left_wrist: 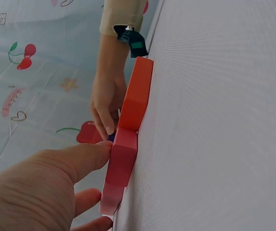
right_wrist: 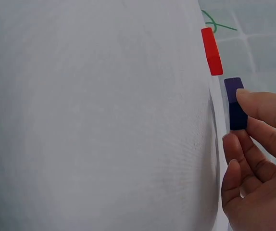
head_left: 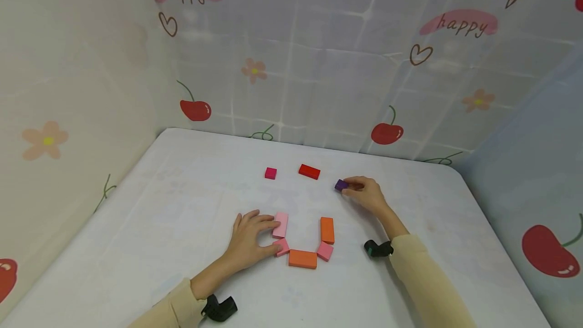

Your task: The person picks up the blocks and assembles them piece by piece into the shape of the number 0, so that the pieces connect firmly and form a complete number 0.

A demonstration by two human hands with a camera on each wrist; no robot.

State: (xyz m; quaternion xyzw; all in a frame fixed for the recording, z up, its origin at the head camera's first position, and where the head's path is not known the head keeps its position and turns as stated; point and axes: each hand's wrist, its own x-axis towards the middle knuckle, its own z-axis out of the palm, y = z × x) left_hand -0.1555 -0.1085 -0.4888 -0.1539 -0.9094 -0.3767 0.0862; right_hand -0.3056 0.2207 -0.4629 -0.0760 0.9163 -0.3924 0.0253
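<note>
My right hand (head_left: 367, 196) pinches a small dark purple block (right_wrist: 236, 108) between thumb and fingers, over the back right of the white table. My left hand (head_left: 248, 239) rests at the left side of a U-shaped row of blocks. Its thumb touches a small pink block (head_left: 282, 246), and its outstretched fingers lie on a longer light pink block (head_left: 280, 225). An orange block (head_left: 302, 259) forms the near side of the U. On the right side, another small pink block (head_left: 325, 251) meets an upright-running orange block (head_left: 327, 230).
Toward the back of the table (head_left: 191, 186) lie a small magenta block (head_left: 271, 173) and a longer red block (head_left: 309, 171). A patterned curtain (head_left: 309, 90) stands behind the table's far edge. Each wrist wears a black camera mount (head_left: 378, 249).
</note>
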